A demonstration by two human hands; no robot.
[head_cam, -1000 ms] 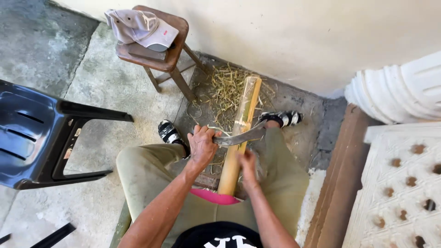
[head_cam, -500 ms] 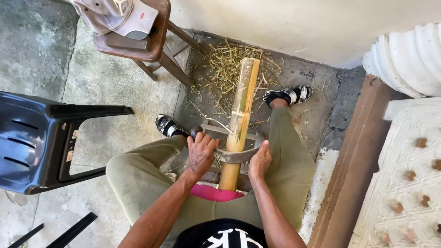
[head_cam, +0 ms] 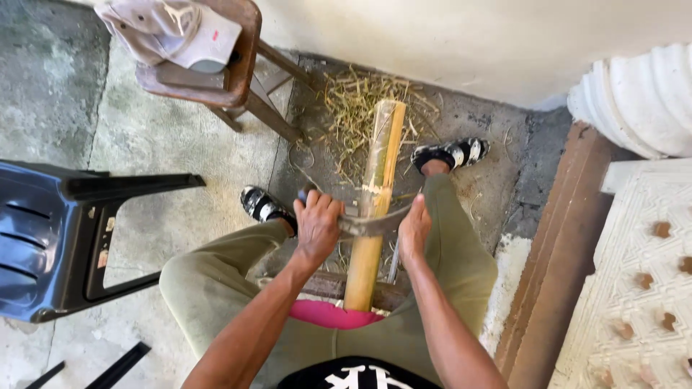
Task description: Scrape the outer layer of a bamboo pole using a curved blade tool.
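Note:
A long bamboo pole [head_cam: 374, 204] lies lengthwise between my knees, its far end resting on a heap of straw-like shavings [head_cam: 352, 108]. A curved metal blade [head_cam: 367, 225] lies across the pole about halfway along. My left hand [head_cam: 317, 223] grips the blade's left handle end. My right hand [head_cam: 414, 229] presses on the blade's right end, fingers wrapped over it. My sandalled feet [head_cam: 450, 153] are planted on either side of the pole.
A wooden stool [head_cam: 238, 79] with a pale cap [head_cam: 173, 32] on it stands at the upper left. A dark plastic chair [head_cam: 65, 238] is at the left. A white carved block [head_cam: 641, 274] and a brown step edge are on the right; a wall runs behind.
The blade has slid along the pole towards me, both hands moving with it. The camera has tilted slightly, with the stool now nearer the top edge.

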